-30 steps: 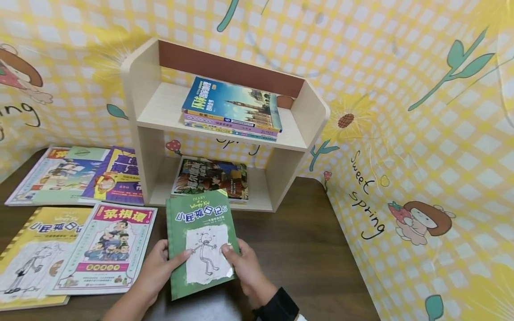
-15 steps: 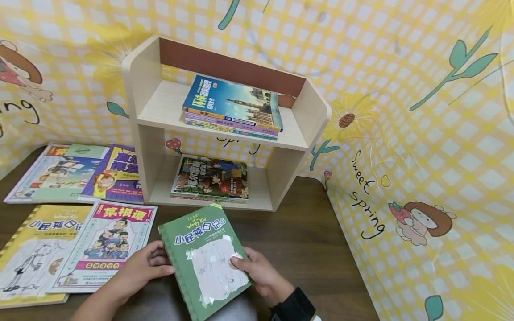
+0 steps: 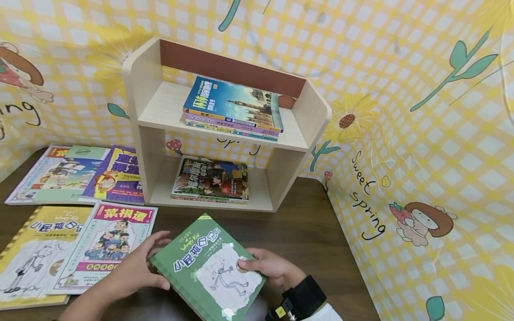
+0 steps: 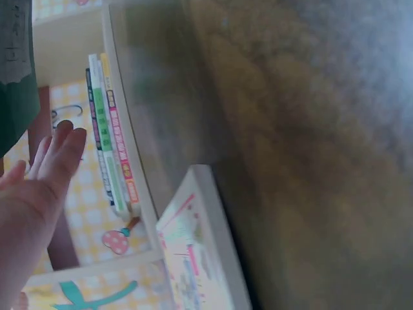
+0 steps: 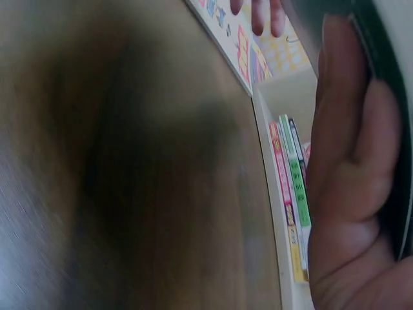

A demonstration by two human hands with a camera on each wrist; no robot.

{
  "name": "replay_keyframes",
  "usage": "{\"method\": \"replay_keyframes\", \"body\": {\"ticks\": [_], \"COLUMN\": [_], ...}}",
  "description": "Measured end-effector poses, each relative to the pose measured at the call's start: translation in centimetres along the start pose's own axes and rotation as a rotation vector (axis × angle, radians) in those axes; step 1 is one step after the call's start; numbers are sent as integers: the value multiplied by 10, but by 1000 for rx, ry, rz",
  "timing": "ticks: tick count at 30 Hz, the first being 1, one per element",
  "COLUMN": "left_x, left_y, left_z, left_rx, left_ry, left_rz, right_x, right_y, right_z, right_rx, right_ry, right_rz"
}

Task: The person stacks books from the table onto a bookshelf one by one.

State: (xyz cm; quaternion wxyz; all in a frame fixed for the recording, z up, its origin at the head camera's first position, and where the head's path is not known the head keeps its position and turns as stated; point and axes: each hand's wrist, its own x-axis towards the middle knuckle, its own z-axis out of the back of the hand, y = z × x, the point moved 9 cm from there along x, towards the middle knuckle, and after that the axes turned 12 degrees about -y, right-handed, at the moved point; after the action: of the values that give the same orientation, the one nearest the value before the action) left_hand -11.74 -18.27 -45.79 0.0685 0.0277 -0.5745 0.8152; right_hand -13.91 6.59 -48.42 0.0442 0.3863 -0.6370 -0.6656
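A green "Diary of a Wimpy Kid" book [image 3: 188,272] is held over the front of the table, turned slantwise with its cover up. My right hand [image 3: 277,267] grips its right edge, thumb on the pale drawing and fingers underneath. By the book's left corner is my left hand [image 3: 138,267], fingers spread and thumb apart, with no hold on it. In the left wrist view the left hand's fingers [image 4: 68,152] extend near the book [image 4: 18,116]. The right wrist view shows the right hand [image 5: 348,187] supporting the book from below.
A two-tier wooden bookshelf [image 3: 295,165] stands behind, with a book stack [image 3: 237,104] on top and another [image 3: 213,178] below. Left on the table lie a yellow book [image 3: 30,254], a pink-titled book [image 3: 114,245], a purple book [image 3: 120,178] and a light-coloured book [image 3: 68,174].
The green book has moved down towards the front edge and turned anticlockwise, its top now pointing left. My left hand has let go of its left side; the right hand keeps its grip.
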Motion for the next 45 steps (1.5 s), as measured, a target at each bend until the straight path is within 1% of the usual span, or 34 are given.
{"method": "replay_keyframes", "body": {"ticks": [2,3,5,7,9,12,15,17,19,22,24,26,29,31,33,35,37,40,43,45], "left_x": [-1,-3,-6,-9,-11,-12,-12,-12,-12,-11,-10,-10,-10,-10,-11,-12,-13,-13,-12,-10], "left_y": [-9,-13,-19,-21,-22,-23,-25,-26,-28,-31,-32,-32,-31,-30,-28,-27,-30,-40,-54,-63], "left_z": [-4,-6,-11,-15,-19,-21,-21,-20,-17,-12,-8,-5,2,6,10,13,15,16,18,20], "left_rx": [9,3,-33,-77,-91,-99,-90,-72,-32,15,47,63,95,86,77,57,25,-53,-114,-135], "left_ry": [32,51,96,143,172,188,174,154,127,89,69,52,15,-14,-52,-94,-131,-189,-248,-290], "left_rz": [-66,-89,-102,-78,-50,-16,8,21,5,-16,-14,5,37,67,114,158,177,142,88,58], "right_x": [0,-1,0,0,-1,-1,-1,0,1,3,5,5,5,5,3,0,-5,-14,-23,-30], "right_y": [3,5,9,14,17,23,28,32,37,47,55,62,75,84,92,100,106,115,125,131], "right_z": [2,3,4,5,6,6,6,7,8,10,14,18,22,24,24,24,23,18,8,2], "right_rx": [-23,-36,-62,-88,-110,-132,-143,-150,-159,-179,-187,-175,-118,-62,-16,20,51,97,144,141], "right_ry": [37,50,71,87,97,105,98,87,62,6,-48,-101,-172,-218,-274,-345,-410,-485,-504,-518], "right_rz": [-3,-3,5,13,23,40,54,63,76,88,91,90,111,143,185,223,252,289,329,347]}}
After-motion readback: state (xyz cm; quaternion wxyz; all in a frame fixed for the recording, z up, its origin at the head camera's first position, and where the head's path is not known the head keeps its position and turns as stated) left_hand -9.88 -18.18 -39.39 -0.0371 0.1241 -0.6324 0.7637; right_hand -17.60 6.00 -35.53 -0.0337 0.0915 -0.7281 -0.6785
